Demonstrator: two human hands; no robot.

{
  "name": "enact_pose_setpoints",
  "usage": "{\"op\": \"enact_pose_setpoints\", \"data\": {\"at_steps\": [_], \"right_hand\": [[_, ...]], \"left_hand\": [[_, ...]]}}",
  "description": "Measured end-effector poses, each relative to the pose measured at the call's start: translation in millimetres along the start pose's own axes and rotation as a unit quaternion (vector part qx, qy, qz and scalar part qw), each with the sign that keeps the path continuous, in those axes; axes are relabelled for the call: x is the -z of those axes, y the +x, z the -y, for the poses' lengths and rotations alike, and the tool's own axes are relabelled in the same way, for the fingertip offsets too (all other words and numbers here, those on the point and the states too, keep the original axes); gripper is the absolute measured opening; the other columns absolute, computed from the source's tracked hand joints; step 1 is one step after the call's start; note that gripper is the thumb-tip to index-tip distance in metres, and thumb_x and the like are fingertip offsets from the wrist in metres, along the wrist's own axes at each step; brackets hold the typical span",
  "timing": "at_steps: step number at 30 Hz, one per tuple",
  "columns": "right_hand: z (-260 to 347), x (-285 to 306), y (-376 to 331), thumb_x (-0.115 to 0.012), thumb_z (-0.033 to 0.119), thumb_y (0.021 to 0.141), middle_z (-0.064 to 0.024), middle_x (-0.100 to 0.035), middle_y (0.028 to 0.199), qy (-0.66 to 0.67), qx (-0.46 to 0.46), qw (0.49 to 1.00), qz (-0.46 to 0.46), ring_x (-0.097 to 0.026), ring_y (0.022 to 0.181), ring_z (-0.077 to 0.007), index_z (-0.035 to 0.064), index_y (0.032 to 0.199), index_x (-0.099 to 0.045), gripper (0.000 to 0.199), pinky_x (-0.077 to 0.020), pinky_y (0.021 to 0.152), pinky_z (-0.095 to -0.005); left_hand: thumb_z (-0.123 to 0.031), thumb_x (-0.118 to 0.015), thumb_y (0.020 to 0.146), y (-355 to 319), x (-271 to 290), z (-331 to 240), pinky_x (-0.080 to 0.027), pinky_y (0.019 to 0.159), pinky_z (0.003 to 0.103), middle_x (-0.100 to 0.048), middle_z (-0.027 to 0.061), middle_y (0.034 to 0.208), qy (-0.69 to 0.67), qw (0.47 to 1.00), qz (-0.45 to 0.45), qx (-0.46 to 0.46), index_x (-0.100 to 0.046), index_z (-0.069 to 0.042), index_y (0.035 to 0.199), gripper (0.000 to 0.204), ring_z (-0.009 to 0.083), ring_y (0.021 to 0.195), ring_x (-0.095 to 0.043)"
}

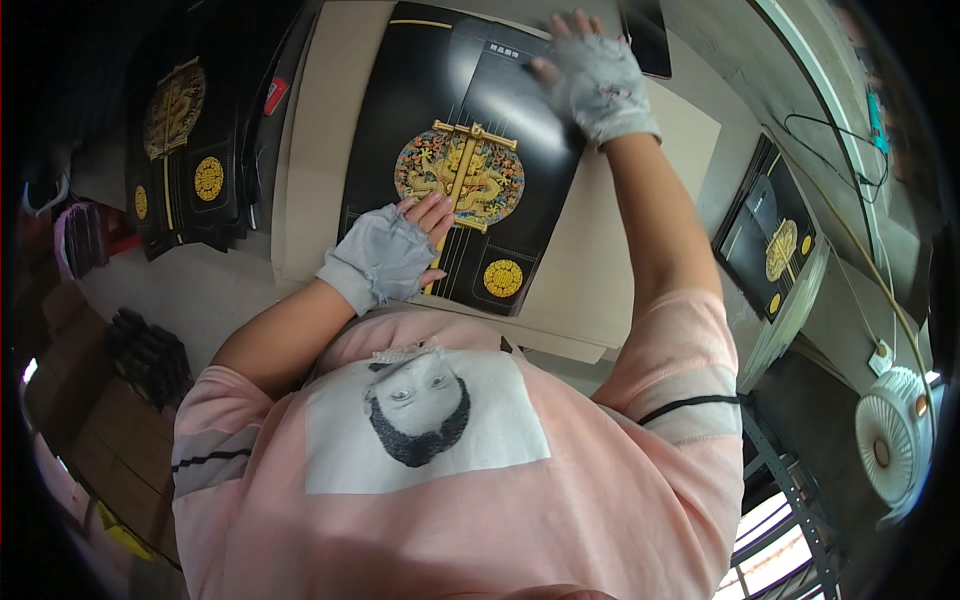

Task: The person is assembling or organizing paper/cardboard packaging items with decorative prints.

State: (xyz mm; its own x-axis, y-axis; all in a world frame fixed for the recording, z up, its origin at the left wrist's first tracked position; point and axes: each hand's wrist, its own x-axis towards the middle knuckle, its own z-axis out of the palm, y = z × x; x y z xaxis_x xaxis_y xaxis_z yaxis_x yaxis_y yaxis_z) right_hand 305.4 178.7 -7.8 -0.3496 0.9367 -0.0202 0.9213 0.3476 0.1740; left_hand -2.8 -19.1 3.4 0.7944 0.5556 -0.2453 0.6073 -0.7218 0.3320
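Note:
A glossy black printed sheet point(560, 170) lies in front of me, with a round colourful dragon emblem and a smaller gold medallion on it. It rests on a stack of grey-beige boards point(660, 170). My left hand point(385, 255), in a grey fingerless glove, lies flat on the near left part of the sheet, fingertips at the emblem's lower edge. My right hand point(600, 80), gloved likewise, is at the far right corner with fingers spread and slightly blurred; whether it touches the sheet I cannot tell. Neither hand grips anything.
Similar black printed sheets point(190, 190) stand at the left, near a small red object point(275, 95). Another stack point(765, 235) with the same print is at the right. A dark flat device point(647, 38) lies beyond my right hand. A white fan point(888, 440) and cables hang at the far right.

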Motion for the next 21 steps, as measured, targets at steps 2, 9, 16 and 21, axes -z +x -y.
{"op": "enact_pose_setpoints", "data": {"at_steps": [2,9,16,21], "right_hand": [[-6,13,27,-0.052,0.050,0.100,-0.0206,-0.041,0.160,0.085,-0.012,0.996,-0.003,-0.036,0.151,-0.0352,0.0066,0.154,-0.044,0.070,-0.0261,0.125,-0.0488],[-32,24,51,-0.058,0.047,0.098,-0.0230,-0.047,0.155,0.106,-0.032,0.991,-0.069,-0.043,0.146,-0.0341,0.0014,0.152,-0.045,0.071,-0.0278,0.124,-0.0462],[-14,21,8,-0.063,0.046,0.094,-0.0258,-0.045,0.156,0.109,-0.074,0.982,-0.134,-0.039,0.148,-0.0363,-0.0002,0.152,-0.042,0.078,-0.0261,0.125,-0.0464],[53,22,-107,-0.056,0.050,0.097,-0.0192,-0.039,0.162,0.116,0.028,0.987,-0.112,-0.034,0.152,-0.0352,0.0098,0.156,-0.043,0.073,-0.0255,0.125,-0.0501]], "left_hand": [[-0.055,-0.066,0.088,-6,-2,-2,-0.031,0.122,0.048,-0.044,0.0195,0.158,0.002,1.000,0.013,0.014,-0.050,0.002,0.146,0.082,0.0329,0.150,-0.037],[-0.055,-0.064,0.089,-5,-2,-5,-0.028,0.124,0.047,-0.042,0.0186,0.159,0.016,1.000,-0.002,0.002,-0.048,0.002,0.147,0.083,0.0325,0.150,-0.036],[-0.053,-0.064,0.090,5,13,-9,-0.031,0.123,0.044,-0.046,0.0177,0.158,0.050,0.998,0.036,0.025,-0.050,0.002,0.147,0.080,0.0297,0.150,-0.038],[-0.053,-0.064,0.091,3,6,-8,-0.031,0.123,0.044,-0.046,0.0182,0.158,0.053,0.998,0.014,0.006,-0.049,0.001,0.148,0.080,0.0296,0.150,-0.038]]}}
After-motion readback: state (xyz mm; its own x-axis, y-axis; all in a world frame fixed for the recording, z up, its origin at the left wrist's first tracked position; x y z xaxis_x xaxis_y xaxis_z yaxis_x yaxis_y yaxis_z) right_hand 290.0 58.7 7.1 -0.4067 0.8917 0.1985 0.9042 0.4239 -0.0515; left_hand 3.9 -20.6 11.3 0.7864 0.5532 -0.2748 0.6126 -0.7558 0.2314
